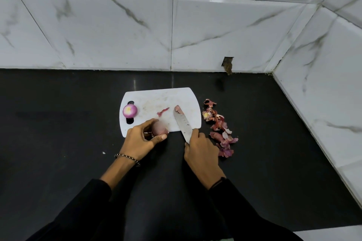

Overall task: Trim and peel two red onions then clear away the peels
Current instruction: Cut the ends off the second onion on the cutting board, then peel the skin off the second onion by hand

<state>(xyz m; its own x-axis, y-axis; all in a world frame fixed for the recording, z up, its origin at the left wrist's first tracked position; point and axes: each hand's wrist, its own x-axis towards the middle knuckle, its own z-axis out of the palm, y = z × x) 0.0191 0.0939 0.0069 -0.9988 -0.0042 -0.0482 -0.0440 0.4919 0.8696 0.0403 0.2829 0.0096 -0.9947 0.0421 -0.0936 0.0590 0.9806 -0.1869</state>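
Head view: the second onion is being trimmed. Left hand [140, 139] is gripping the unpeeled onion [159, 128], its skin dull and papery. Right hand [199, 148] is gripping the knife [183, 121], whose flat steel blade is lying on the white cutting board [160, 100]. The glossy peeled onion [129, 111] is sitting beyond the left hand. Crinkled peels [219, 129] are lying just right of the right hand on the black table [58, 123]. Next move probably calls for lifting the skin's edge.

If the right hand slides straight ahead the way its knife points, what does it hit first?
Probably the small cut onion piece at the knife tip, on the white board; whether they already touch is unclear.
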